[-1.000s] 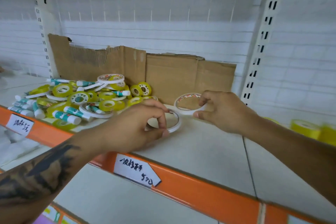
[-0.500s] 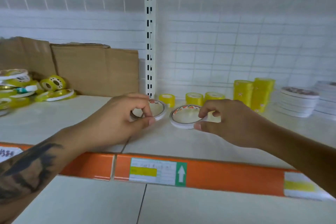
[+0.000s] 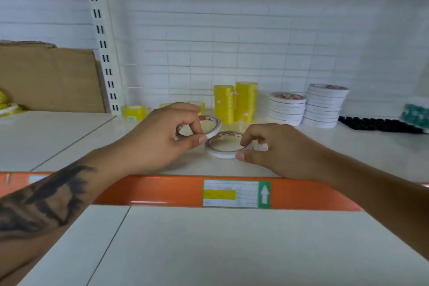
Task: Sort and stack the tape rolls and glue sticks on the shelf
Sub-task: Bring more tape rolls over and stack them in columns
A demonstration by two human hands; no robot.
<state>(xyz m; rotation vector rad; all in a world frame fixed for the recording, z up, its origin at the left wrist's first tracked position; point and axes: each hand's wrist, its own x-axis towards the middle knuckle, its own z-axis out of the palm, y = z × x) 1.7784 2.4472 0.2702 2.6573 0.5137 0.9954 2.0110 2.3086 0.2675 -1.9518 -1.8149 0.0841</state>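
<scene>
My left hand [image 3: 162,137] pinches a thin white tape roll [image 3: 212,126] and holds it tilted just above the shelf. My right hand [image 3: 276,148] pinches a second white tape roll [image 3: 222,148], low over the shelf board [image 3: 69,137]. The two rolls nearly touch at mid-shelf. Behind them stand two stacks of white tape rolls [image 3: 306,107] and two tall stacks of yellow tape rolls [image 3: 235,102]. Short yellow rolls [image 3: 134,112] sit by the upright.
A cardboard sheet [image 3: 51,79] leans at the back left, with yellow rolls [image 3: 8,108] at its foot. A slotted white upright [image 3: 102,37] divides the bays. Black items [image 3: 380,124] and a teal pack [image 3: 416,112] lie far right. An orange price rail [image 3: 162,189] edges the shelf.
Both hands carried their white rolls rightward from the mixed pile by the cardboard into the right bay. The view swung right, so the sorted stacks now stand behind the hands.
</scene>
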